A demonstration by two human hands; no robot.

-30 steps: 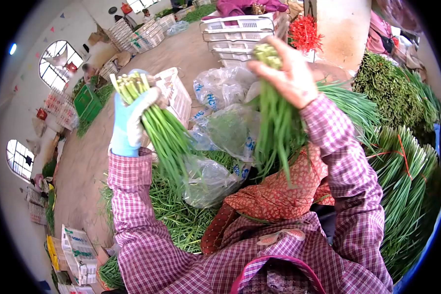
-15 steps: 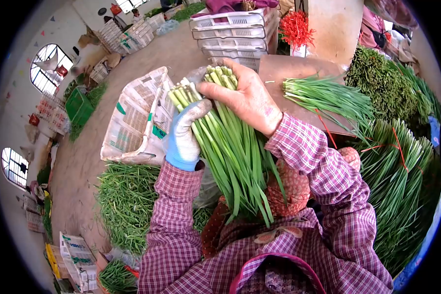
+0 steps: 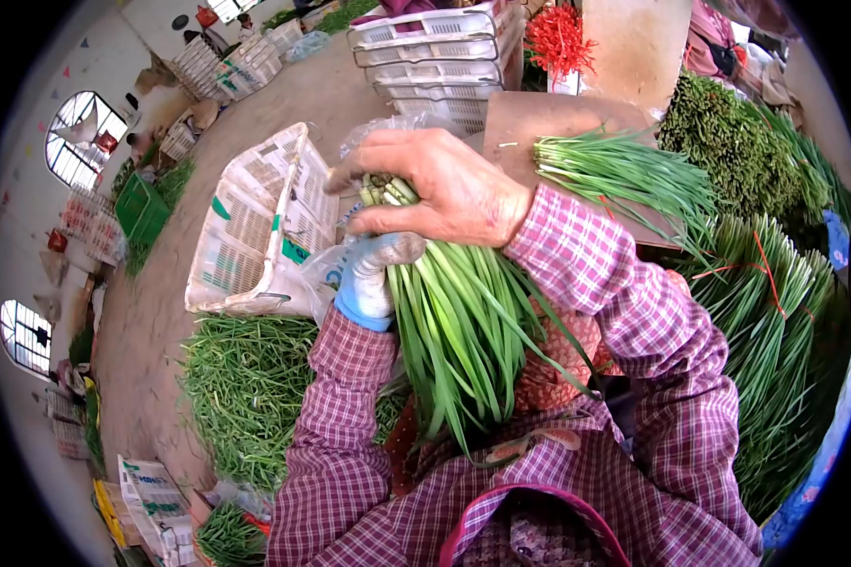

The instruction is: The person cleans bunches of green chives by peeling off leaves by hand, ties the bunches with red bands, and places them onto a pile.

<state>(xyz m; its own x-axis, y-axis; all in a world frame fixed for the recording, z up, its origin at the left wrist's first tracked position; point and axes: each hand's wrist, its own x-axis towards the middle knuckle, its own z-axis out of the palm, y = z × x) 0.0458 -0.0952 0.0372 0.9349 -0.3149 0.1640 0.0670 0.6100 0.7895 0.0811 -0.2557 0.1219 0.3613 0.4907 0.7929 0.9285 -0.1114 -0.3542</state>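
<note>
A bunch of garlic chives (image 3: 459,326) stands slanted in front of my chest, its pale cut ends up and its long leaves hanging towards my lap. My left hand (image 3: 378,274), in a white and blue glove, is closed round the stems from the left side. Over the upper end curves my bare right hand (image 3: 435,189), thumb and fingers on either side of the stem ends. Its palm hides part of the bunch. Behind the hands is clear plastic film (image 3: 326,269).
A white plastic crate (image 3: 246,227) lies tilted at the left, above a heap of loose greens (image 3: 251,397). Chives (image 3: 624,175) rest on a brown board (image 3: 520,123) at the right. Tied bundles (image 3: 766,350) stand below it. Stacked crates (image 3: 435,71) and red ties (image 3: 558,42) are ahead.
My right hand has shifted left and down across the stem ends, its fingers now reaching past them. The bunch sits lower and more upright, with less of its stems showing.
</note>
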